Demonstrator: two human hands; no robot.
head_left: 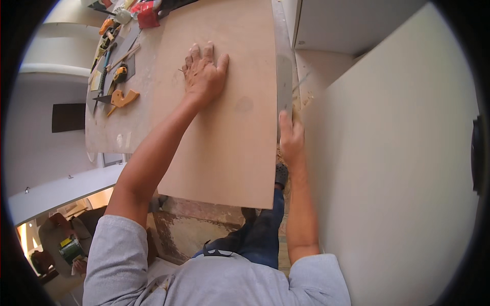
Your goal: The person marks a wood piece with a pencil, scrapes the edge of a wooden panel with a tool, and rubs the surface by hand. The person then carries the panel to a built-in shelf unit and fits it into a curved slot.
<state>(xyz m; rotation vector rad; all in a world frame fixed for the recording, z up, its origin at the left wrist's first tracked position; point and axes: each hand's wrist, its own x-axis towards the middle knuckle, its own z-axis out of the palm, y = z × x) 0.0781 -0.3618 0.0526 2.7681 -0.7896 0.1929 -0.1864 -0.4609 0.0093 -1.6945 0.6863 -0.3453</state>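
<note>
A large light-brown wooden board (224,148) lies over the worktable, its near end jutting past the table toward me. My left hand (204,76) rests on its upper face, palm down with the fingers spread. At the board's right edge, my right hand (292,135) is closed round the near end of a long, flat grey tool (285,84). That tool lies lengthwise along the edge; its exact kind does not show. My right thumb is on top of it, while the other fingers are partly hidden and slightly blurred.
On the worktable (140,117), left of the board, lie an orange-handled saw (122,97), a tape measure (120,74) and several other tools. A tall pale panel (398,168) stands close on my right. Shavings lie on the floor; a red bag (148,15) is at the back.
</note>
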